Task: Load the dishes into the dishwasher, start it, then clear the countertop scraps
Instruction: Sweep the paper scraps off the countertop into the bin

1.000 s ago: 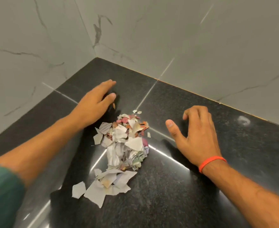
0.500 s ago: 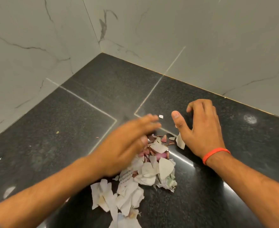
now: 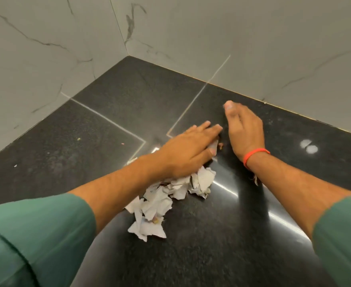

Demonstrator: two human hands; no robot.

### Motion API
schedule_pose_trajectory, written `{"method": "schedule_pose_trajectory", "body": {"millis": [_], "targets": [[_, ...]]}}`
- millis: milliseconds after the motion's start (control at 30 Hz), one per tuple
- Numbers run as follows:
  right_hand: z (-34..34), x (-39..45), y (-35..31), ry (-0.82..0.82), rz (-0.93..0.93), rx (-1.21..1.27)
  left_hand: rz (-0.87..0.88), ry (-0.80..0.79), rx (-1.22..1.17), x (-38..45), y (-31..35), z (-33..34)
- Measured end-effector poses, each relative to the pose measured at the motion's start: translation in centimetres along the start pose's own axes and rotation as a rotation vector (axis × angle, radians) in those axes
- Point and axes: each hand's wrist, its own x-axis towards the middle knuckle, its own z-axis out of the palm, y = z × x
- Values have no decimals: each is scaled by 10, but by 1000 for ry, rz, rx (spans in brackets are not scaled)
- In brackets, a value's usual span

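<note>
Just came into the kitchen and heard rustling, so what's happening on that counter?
A person is gathering torn paper scraps on the black countertop near the wall corner. The left hand lies flat on the far end of the pile, fingers straight. The right hand stands on edge beside it, cupped like a barrier. A few tiny crumbs lie apart, off to the left.

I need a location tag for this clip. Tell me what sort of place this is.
Probably a kitchen counter corner: a polished black stone countertop meets marble-look wall tiles, and a pile of paper scraps lies between the left hand and right hand.
</note>
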Motion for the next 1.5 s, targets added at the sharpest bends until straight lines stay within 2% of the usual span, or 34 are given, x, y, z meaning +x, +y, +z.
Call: {"method": "schedule_pose_trajectory", "body": {"millis": [100, 167, 233, 333, 400, 433, 533, 567, 633, 767, 900, 967, 1033, 1100, 1200, 1333, 1500], "targets": [[-9, -21, -1, -217, -105, -98, 73, -60, -134, -23, 37, 2], [-17, -40, -1, -329, -166, -134, 79, -1, -120, -46, 47, 1], [-27, -60, -4, -407, -222, -128, 11, 154, -119, -76, 47, -3], [-43, -87, -11, -515, -272, -60, -245, 486, -138, -123, 26, -19], [-61, -98, -14, -497, -248, 32, -474, 630, -49, -156, 2, -27], [-73, -101, -14, -433, -237, 64, -594, 660, -10, -171, -13, -28], [-109, -101, 1, -177, -157, 29, -949, 592, -82, -199, -40, -21], [-116, -100, 9, -155, -93, -4, -979, 544, -82, -199, -40, -14], [-114, -104, 20, -231, 14, -94, -892, 455, 16, -188, -24, 5], [-89, -116, 28, -286, -58, -370, -608, 380, -64, -150, 40, 35], [-91, -116, 28, -286, -71, -412, -305, 289, -104, -128, 88, 52], [-91, -116, 27, -287, -65, -440, -282, 321, -262, -126, 87, 50], [-89, -115, 24, -282, -58, -459, -336, 398, -376, -124, 67, 42], [-90, -115, 23, -273, -56, -484, -456, 470, -341, -119, 37, 31], [-89, -114, 22, -280, -54, -509, -562, 446, -239, -99, 12, 15], [-89, -115, 22, -286, -41, -475, -391, 311, -135, -57, 31, 14], [-89, -115, 24, -244, -4, -303, -122, 155, -180, -56, 85, 37]]}}
